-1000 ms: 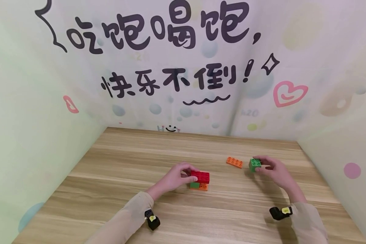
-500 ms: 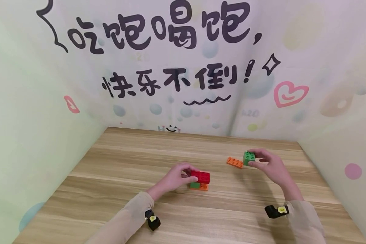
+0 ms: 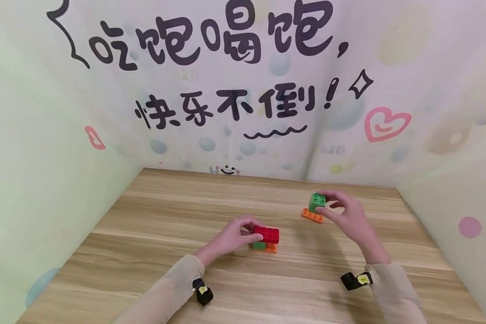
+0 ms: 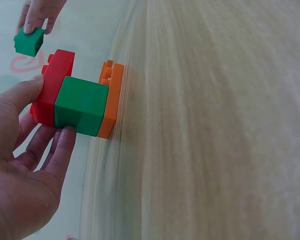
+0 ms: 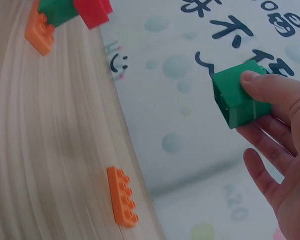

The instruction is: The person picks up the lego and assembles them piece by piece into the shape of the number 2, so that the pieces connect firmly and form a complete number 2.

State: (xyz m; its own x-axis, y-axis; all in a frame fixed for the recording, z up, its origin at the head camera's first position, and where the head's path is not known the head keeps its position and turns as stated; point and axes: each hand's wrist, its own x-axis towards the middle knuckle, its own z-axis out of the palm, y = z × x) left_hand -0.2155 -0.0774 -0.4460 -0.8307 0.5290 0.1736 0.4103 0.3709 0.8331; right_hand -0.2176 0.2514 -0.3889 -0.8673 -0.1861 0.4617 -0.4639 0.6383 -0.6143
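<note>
A stack stands near the middle of the table: a red brick [image 3: 270, 235] on top, a green brick [image 4: 82, 105] under one end of it, and a flat orange plate [image 4: 111, 100] at the bottom. My left hand [image 3: 232, 236] grips the red brick, with fingertips also touching the green one in the left wrist view. My right hand [image 3: 350, 219] pinches another green brick [image 3: 317, 202], hollow side down, in the air. That brick hangs apart from a second orange plate [image 5: 122, 197], which lies on the table with its studs up.
The wooden table [image 3: 178, 198] meets a back wall sheet [image 3: 210, 148] with black writing and a pink heart. Pale side walls [image 3: 36, 180] rise at left and right. A small black camera sits at each wrist.
My right hand has lifted its green brick and carried it leftward, from the right of the loose orange plate to above it. The left hand and its stack have stayed still.
</note>
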